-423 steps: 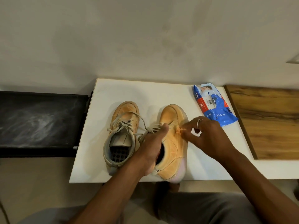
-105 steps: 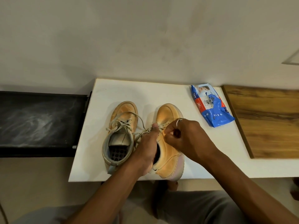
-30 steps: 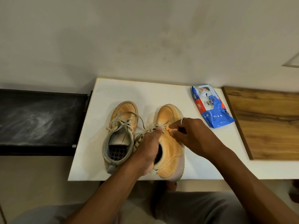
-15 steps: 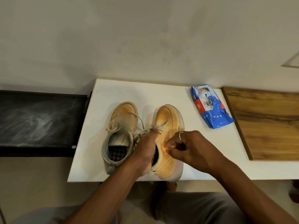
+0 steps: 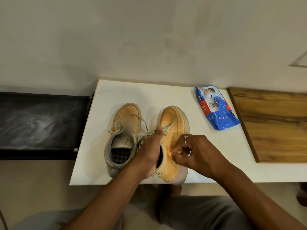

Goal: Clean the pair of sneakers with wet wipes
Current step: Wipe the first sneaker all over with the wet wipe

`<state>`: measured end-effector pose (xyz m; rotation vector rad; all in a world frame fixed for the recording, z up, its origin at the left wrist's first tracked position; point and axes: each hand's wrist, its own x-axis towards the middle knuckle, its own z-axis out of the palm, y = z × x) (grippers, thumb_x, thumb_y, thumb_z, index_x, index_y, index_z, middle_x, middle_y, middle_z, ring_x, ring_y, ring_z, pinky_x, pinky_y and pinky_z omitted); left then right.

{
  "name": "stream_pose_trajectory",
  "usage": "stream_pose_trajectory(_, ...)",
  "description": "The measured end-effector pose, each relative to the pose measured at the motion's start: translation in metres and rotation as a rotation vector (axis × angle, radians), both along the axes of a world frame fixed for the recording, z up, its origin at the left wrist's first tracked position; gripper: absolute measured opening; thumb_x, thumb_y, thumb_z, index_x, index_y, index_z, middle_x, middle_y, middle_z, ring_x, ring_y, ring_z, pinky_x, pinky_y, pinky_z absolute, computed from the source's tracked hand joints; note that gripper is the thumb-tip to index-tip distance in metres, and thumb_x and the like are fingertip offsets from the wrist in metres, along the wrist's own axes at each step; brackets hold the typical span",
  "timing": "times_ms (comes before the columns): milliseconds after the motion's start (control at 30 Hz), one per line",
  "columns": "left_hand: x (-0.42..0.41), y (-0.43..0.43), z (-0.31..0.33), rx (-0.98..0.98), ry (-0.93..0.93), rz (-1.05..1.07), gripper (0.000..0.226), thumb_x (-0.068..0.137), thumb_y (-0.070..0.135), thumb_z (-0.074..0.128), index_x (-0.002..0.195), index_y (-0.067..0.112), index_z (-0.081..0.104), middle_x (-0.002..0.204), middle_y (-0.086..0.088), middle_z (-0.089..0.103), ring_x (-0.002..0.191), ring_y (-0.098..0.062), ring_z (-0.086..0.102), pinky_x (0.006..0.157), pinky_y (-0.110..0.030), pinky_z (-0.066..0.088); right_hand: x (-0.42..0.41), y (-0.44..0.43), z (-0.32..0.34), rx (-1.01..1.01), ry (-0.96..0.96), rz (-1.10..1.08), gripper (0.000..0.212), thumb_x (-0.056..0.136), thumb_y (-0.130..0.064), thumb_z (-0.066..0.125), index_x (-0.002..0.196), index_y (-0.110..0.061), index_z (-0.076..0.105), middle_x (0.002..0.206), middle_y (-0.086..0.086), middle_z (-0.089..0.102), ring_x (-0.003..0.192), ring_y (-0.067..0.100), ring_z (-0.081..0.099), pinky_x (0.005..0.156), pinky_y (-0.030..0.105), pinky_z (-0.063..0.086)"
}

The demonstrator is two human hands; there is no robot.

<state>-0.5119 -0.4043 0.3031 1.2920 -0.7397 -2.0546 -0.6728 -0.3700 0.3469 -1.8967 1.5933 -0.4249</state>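
L hand (image 5: 150, 155) reaches in from near, fingers tucked into the collar of the R shoe (image 5: 172, 123), thumb up along the laces, gripping it. R hand (image 5: 194, 153), fingers curled, pinches a small wad (image 5: 170, 153) vs the shoe's right side. 2 tan shoes, toes far, side by side on the worktop (image 5: 216, 155). L shoe (image 5: 123, 135) greyish, laces loose. Wipes pack (image 5: 216, 112) far right.

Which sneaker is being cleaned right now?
The sneaker nearer the wipes pack: left hand grips its collar, right hand presses a wipe on its side. The other sneaker is in neither hand.
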Motion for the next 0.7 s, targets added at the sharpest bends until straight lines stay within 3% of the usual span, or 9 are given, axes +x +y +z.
stream_pose_trajectory(100,0.001,0.0,0.001,-0.002,-0.002,0.008,0.05,0.1,0.052,0.035,0.119,0.017,0.065,0.11,-0.007,0.072,0.106,-0.024,0.067,0.098,-0.048,0.049,0.003,-0.004,0.0,-0.065,-0.004,-0.084,0.026,0.084,-0.042,0.07,0.093,-0.018,0.072,0.085,-0.008,0.066,0.077,0.011,0.061,0.067,0.022,0.054)
stream_pose_trajectory(233,0.003,-0.001,0.001,0.027,0.017,0.01,0.052,0.099,0.053,0.035,0.121,0.015,0.063,0.113,-0.008,0.071,0.108,-0.026,0.066,0.1,-0.05,0.047,0.006,0.005,0.001,0.03,-0.08,0.071,0.025,0.081,-0.04,0.072,0.087,-0.016,0.071,0.075,-0.008,0.062,0.077,0.01,0.06,0.064,0.022,0.051)
stream_pose_trajectory(400,0.0,0.0,0.003,0.011,0.016,0.005,0.05,0.099,0.052,0.035,0.122,0.016,0.062,0.111,-0.007,0.071,0.106,-0.025,0.067,0.099,-0.049,0.048,0.002,-0.002,-0.001,-0.05,-0.005,-0.142,0.024,0.084,-0.04,0.071,0.091,-0.017,0.069,0.081,-0.004,0.065,0.074,0.015,0.061,0.065,0.023,0.054)
stream_pose_trajectory(467,0.001,0.0,0.004,0.019,0.01,0.009,0.05,0.1,0.051,0.034,0.12,0.016,0.064,0.109,-0.007,0.072,0.104,-0.025,0.067,0.097,-0.049,0.049,0.005,0.001,0.0,-0.059,-0.06,-0.047,0.028,0.084,-0.044,0.069,0.09,-0.016,0.07,0.082,-0.005,0.066,0.075,0.015,0.062,0.066,0.028,0.055)
stream_pose_trajectory(567,0.002,-0.001,0.005,0.027,0.028,0.004,0.052,0.101,0.049,0.032,0.122,0.012,0.062,0.11,-0.009,0.072,0.105,-0.024,0.067,0.099,-0.047,0.048,0.009,0.008,0.004,0.023,-0.118,0.098,0.017,0.08,-0.037,0.073,0.078,-0.022,0.066,0.071,-0.015,0.06,0.075,0.01,0.06,0.063,0.018,0.05)
stream_pose_trajectory(700,0.001,0.001,0.006,0.023,0.025,-0.007,0.05,0.101,0.05,0.033,0.122,0.015,0.063,0.11,-0.007,0.072,0.105,-0.024,0.067,0.098,-0.048,0.049,0.005,0.002,0.001,-0.063,-0.034,-0.065,0.021,0.084,-0.036,0.073,0.083,-0.016,0.068,0.076,-0.006,0.063,0.074,0.013,0.059,0.062,0.022,0.051)
